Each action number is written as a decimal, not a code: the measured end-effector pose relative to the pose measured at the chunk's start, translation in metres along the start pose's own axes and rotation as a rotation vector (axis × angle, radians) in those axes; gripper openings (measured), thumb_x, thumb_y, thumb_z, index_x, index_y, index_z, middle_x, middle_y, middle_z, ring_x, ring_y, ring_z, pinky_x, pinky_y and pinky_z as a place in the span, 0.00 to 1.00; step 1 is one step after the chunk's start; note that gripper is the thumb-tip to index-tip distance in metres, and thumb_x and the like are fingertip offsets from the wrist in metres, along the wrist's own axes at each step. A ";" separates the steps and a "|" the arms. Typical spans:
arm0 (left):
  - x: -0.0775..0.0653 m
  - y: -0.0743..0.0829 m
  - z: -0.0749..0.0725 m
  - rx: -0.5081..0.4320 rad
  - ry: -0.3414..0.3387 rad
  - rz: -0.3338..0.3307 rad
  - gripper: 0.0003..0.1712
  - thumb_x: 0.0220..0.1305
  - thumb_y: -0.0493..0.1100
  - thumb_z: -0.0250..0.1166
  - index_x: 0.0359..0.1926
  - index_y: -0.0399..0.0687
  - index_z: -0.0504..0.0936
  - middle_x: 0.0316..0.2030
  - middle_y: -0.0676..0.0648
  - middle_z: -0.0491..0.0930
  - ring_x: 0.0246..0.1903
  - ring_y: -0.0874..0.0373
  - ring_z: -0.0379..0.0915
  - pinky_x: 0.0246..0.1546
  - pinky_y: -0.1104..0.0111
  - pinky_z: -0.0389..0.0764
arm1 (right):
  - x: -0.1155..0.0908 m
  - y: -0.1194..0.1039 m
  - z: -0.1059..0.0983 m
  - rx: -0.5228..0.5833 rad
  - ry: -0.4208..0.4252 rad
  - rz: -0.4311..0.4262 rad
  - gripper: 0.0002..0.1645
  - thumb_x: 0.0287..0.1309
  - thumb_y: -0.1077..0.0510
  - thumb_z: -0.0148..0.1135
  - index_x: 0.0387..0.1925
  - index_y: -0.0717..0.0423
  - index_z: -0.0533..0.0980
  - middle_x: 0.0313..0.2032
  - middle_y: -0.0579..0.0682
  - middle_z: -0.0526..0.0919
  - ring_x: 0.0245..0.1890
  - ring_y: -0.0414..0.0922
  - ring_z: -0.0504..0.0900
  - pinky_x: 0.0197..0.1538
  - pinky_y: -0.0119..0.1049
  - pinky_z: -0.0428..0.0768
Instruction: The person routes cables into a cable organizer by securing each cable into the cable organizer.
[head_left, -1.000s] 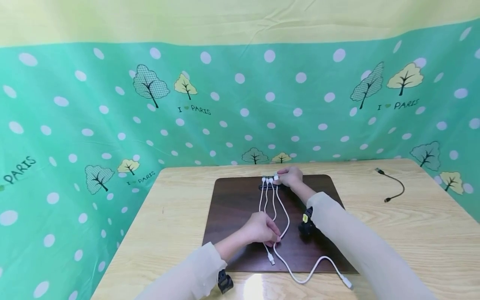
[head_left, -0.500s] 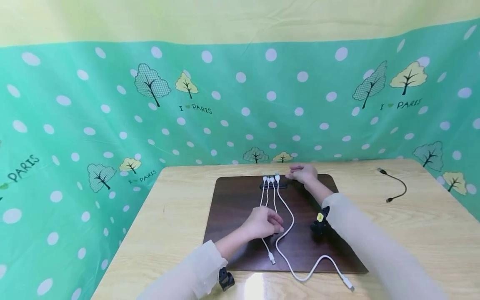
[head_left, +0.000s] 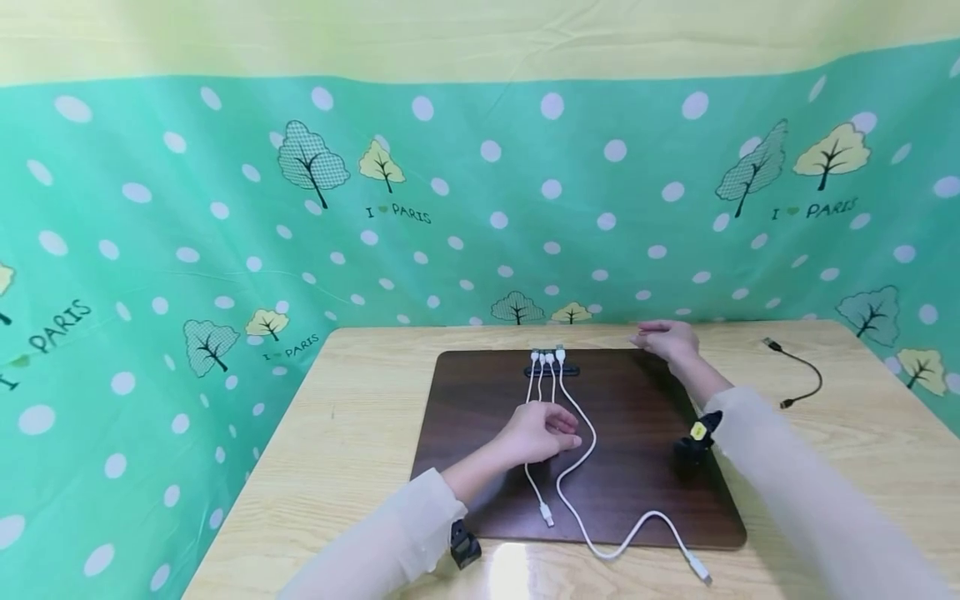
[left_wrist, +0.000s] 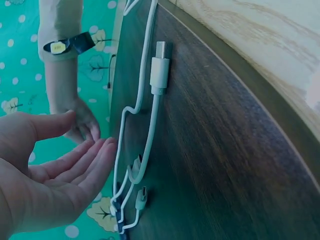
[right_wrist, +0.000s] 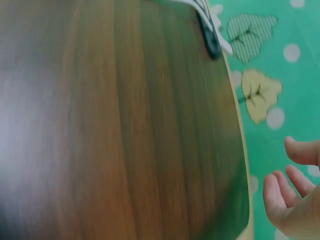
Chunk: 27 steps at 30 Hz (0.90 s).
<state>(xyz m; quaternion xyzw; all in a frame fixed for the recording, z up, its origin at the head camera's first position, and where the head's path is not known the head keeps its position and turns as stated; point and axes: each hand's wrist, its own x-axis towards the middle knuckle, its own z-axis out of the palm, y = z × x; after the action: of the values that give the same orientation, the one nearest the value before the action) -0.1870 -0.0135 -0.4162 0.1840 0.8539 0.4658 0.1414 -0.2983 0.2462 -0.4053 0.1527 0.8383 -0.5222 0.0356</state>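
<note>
Several white charging cables hang side by side from a black cable holder (head_left: pixel 572 371) at the far edge of a dark wooden board. The longest white cable (head_left: pixel 559 357) curves down the board, and its white plug (head_left: pixel 701 570) lies past the front edge. My left hand (head_left: pixel 538 433) hovers over the shorter cables with fingers loosely bent, holding nothing. Its thumb and fingers stand apart in the left wrist view, beside a white cable connector (left_wrist: pixel 159 73). Near the board's far right corner, my right hand (head_left: pixel 670 340) is in the air, fingers relaxed and holding nothing.
The dark board (head_left: pixel 645 467) lies on a light wooden table (head_left: pixel 367 417). A short black cable (head_left: pixel 772 344) rests on the table to the right. Behind the table hangs a green dotted curtain (head_left: pixel 450 275).
My right hand has let go of the longest cable's end at the holder and moved off to the right. My left hand has let go of that cable and risen slightly away from it.
</note>
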 end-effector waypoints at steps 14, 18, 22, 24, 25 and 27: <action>0.007 -0.001 0.005 -0.076 0.010 -0.059 0.14 0.55 0.39 0.70 0.43 0.39 0.84 0.36 0.44 0.88 0.32 0.62 0.83 0.33 0.79 0.78 | 0.006 0.048 -0.065 -0.232 0.088 0.035 0.34 0.67 0.44 0.51 0.65 0.63 0.66 0.64 0.68 0.68 0.53 0.60 0.76 0.53 0.46 0.81; 0.009 -0.001 0.007 -0.082 -0.003 -0.061 0.15 0.55 0.40 0.70 0.43 0.39 0.83 0.36 0.45 0.88 0.31 0.65 0.81 0.32 0.80 0.77 | 0.005 0.058 -0.080 -0.299 0.105 0.044 0.37 0.67 0.41 0.47 0.65 0.65 0.65 0.62 0.69 0.68 0.51 0.60 0.76 0.48 0.47 0.80; 0.010 0.001 0.010 -0.103 -0.014 -0.060 0.15 0.56 0.40 0.70 0.44 0.38 0.83 0.37 0.44 0.88 0.30 0.66 0.81 0.30 0.81 0.78 | 0.003 0.067 -0.092 -0.317 0.115 0.054 0.38 0.67 0.41 0.46 0.65 0.67 0.64 0.64 0.70 0.65 0.59 0.65 0.68 0.58 0.54 0.73; 0.010 0.002 0.012 -0.113 -0.016 -0.065 0.15 0.55 0.39 0.70 0.44 0.38 0.83 0.37 0.45 0.88 0.29 0.65 0.81 0.30 0.80 0.78 | 0.002 0.071 -0.097 -0.320 0.125 0.055 0.38 0.67 0.42 0.47 0.64 0.68 0.64 0.64 0.71 0.64 0.61 0.67 0.64 0.61 0.56 0.69; 0.010 0.003 0.012 -0.114 -0.018 -0.066 0.16 0.55 0.39 0.70 0.44 0.38 0.83 0.37 0.45 0.88 0.29 0.65 0.81 0.30 0.80 0.78 | 0.002 0.073 -0.100 -0.319 0.129 0.055 0.37 0.67 0.43 0.48 0.64 0.69 0.64 0.64 0.71 0.64 0.61 0.67 0.64 0.62 0.57 0.69; 0.011 0.004 0.012 -0.100 -0.026 -0.064 0.16 0.56 0.40 0.69 0.45 0.39 0.83 0.37 0.46 0.88 0.30 0.66 0.82 0.31 0.81 0.79 | 0.002 0.076 -0.105 -0.332 0.139 0.056 0.37 0.67 0.45 0.48 0.64 0.70 0.63 0.64 0.72 0.64 0.62 0.68 0.63 0.62 0.58 0.68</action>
<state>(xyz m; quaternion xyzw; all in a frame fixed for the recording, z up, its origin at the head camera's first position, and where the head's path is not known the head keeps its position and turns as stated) -0.1904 0.0026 -0.4198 0.1551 0.8330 0.5009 0.1763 -0.2671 0.3707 -0.4238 0.2038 0.9088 -0.3637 0.0169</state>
